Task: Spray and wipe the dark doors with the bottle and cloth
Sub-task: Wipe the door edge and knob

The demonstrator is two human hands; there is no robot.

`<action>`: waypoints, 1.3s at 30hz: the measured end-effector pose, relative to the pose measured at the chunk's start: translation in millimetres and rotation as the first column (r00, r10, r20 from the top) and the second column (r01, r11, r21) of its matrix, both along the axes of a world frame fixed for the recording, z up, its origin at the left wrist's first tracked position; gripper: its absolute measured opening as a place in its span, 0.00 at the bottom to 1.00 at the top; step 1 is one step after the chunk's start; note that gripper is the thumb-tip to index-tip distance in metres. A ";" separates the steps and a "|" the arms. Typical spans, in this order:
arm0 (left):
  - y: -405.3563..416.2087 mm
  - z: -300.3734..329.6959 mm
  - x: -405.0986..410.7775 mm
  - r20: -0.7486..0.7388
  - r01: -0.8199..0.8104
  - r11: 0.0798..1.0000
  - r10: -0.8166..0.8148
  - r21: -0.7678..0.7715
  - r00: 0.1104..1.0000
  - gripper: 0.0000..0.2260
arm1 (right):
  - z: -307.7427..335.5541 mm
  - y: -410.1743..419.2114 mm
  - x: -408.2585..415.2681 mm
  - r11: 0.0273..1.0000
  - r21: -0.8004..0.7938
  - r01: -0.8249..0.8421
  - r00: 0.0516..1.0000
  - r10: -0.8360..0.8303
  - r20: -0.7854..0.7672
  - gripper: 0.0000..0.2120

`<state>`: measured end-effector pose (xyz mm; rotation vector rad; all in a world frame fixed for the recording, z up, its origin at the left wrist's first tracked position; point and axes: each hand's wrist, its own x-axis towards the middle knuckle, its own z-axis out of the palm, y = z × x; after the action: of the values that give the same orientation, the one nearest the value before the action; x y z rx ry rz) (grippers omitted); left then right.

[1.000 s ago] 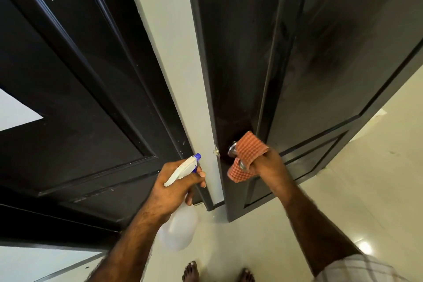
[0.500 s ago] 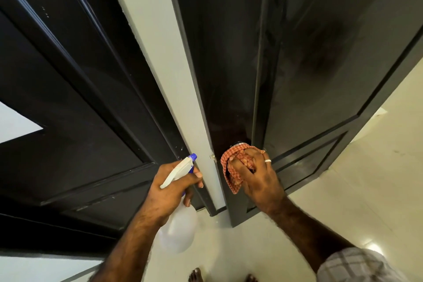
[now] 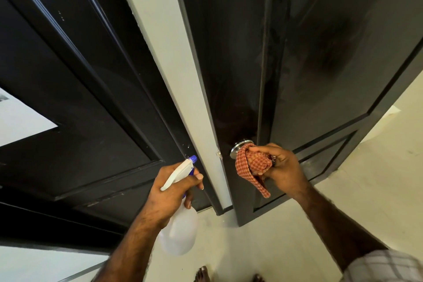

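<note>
From the head view, the left hand (image 3: 170, 192) wraps its fingers round the neck of a white spray bottle (image 3: 179, 231), whose blue-tipped nozzle (image 3: 193, 158) points at the left dark door (image 3: 75, 89). The right hand (image 3: 283, 169) clutches a bunched red checked cloth (image 3: 253, 167), held against the silver knob (image 3: 239, 147) of the right dark door (image 3: 320, 52). A pale wall strip (image 3: 174, 64) stands between the two doors. Bare toes (image 3: 202, 275) show on the light floor (image 3: 366, 178) below.
</note>
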<state>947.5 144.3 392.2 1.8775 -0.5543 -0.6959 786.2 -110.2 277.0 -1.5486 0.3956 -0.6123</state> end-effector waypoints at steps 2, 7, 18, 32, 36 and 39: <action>0.4 1.2 -2.9 -0.002 0.003 1.000 -0.003 -0.008 1.000 0.03 | -4.7 5.6 -0.7 0.980 0.195 0.041 0.999 -0.047 0.024 0.20; -0.9 3.2 -7.4 0.017 0.029 1.000 -0.029 -0.009 0.999 0.04 | -17.5 56.7 1.8 0.588 0.797 0.138 0.974 -0.226 -0.002 0.11; -1.9 11.2 -9.0 0.023 0.015 1.000 -0.015 -0.015 1.000 0.05 | 36.0 42.3 42.7 0.690 0.656 0.307 0.952 -0.204 -0.230 0.20; -10.4 5.2 -9.8 0.016 0.038 0.999 -0.038 -0.001 0.999 0.02 | -7.5 74.8 36.8 0.264 -0.940 -0.215 0.812 -0.487 -0.323 0.41; -15.0 7.5 -12.1 0.026 0.069 0.997 -0.068 -0.021 0.997 0.03 | -17.0 48.3 8.2 0.493 -0.861 -0.121 0.900 -0.311 -0.305 0.38; -12.4 9.1 -12.2 0.038 0.074 0.997 -0.073 -0.024 0.997 0.04 | -6.6 56.7 6.2 0.902 -0.414 0.126 0.955 -0.223 -0.194 0.32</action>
<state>935.3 131.9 401.3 1.8574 -0.6556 -0.7001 792.4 -53.4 270.4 -2.0030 0.6272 -0.6787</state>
